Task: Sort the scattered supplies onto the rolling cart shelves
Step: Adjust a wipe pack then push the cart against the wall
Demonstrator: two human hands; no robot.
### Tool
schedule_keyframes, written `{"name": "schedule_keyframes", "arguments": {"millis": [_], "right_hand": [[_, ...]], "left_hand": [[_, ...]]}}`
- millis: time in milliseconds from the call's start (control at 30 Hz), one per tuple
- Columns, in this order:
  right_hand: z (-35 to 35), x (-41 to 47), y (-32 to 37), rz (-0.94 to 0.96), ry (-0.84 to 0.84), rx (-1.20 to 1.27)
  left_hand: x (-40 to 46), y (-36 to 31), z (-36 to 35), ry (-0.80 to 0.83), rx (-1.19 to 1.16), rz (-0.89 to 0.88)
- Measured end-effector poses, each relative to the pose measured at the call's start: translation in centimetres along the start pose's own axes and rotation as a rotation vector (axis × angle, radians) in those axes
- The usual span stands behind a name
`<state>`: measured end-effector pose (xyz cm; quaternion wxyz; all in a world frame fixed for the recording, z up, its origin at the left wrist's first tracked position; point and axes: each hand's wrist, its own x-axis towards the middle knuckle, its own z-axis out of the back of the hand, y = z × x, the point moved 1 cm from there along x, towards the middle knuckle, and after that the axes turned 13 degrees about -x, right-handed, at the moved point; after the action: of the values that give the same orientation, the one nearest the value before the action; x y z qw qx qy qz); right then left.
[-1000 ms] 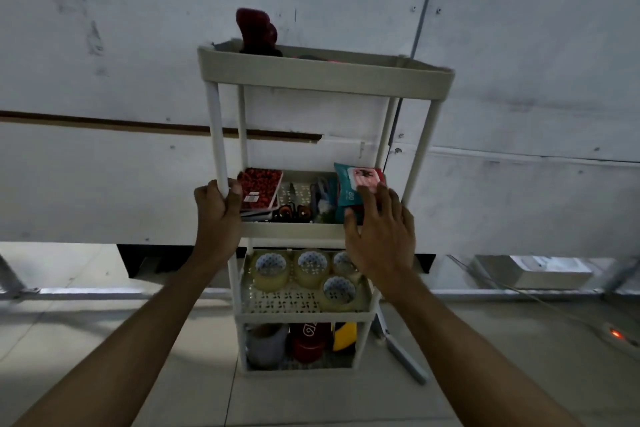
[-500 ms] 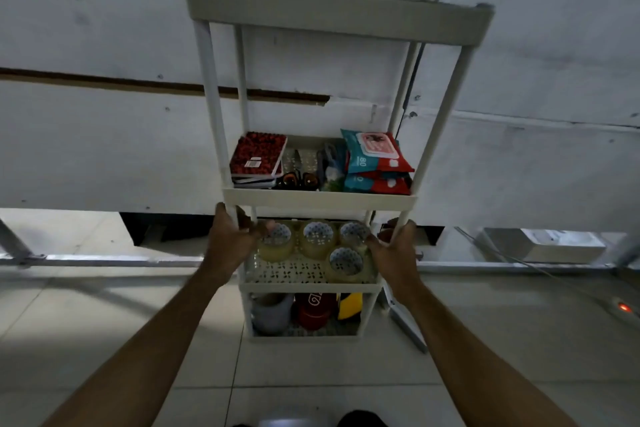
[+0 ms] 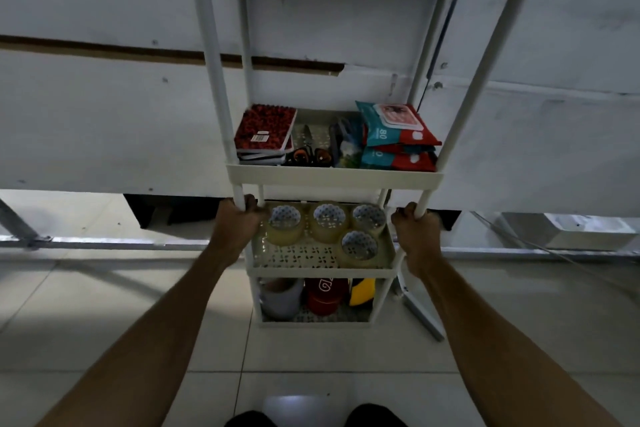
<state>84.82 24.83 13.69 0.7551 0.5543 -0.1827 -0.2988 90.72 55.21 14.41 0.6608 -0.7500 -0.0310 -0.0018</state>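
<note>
Both hands are gripping the rolling cart (image 3: 332, 177) by its front posts, just under the second shelf: my left hand (image 3: 235, 229) is curling round the left post, my right hand (image 3: 417, 236) round the right post, and neither is holding any supply.

Judging by how full the shelves are looking, I am taking the sorting itself as done or nearly so, and the step in hand as steadying or shifting the cart. I am seeing no loose supplies on the floor tiles (image 3: 121, 315) within view. Next I am expecting to need an even pull or push on both posts, keeping the frame upright so nothing slides off.

Counting shelf by shelf:
- Second shelf: a red-patterned notebook (image 3: 265, 128) lying on a small stack I cannot count, one pair of scissors (image 3: 308, 152), two wipe packs (image 3: 394, 128) stacked at the right, plus something dark between that I cannot make out.
- Third shelf: four tape rolls (image 3: 329, 222), three in a back row and one in front.
- Bottom shelf: a grey roll (image 3: 280, 298), a red container (image 3: 327, 295) and a yellow item (image 3: 362, 291), one each.

The top shelf's contents are hidden from here.
</note>
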Motion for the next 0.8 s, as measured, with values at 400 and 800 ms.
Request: {"name": "schedule_keyframes", "arguments": {"millis": [400,800], "right_hand": [[-0.1,1.0,-0.6,-0.019,0.092,-0.078],[-0.7,-0.2,-4.0,0.059,0.110,0.033]], "left_hand": [[0.9,1.5,-0.3,-0.011,-0.026,0.150],[0.0,2.9,-0.5,-0.035,-0.086,-0.085]]}}
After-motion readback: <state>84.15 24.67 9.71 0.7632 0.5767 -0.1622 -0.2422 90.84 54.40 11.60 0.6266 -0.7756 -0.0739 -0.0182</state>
